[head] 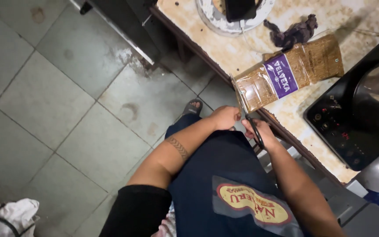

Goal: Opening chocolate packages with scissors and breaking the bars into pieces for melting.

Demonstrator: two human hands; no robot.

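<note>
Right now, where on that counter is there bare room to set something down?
Bare counter lies between the round grey base and the front edge, and on the strip between the packet and the black cooktop. It is crowded at the edge, where both hands, the left hand and the right hand, meet the packet's end.

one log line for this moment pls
left hand: grips packet end | right hand: scissors at packet edge | packet: lies on counter | nearby: induction cooktop
</note>
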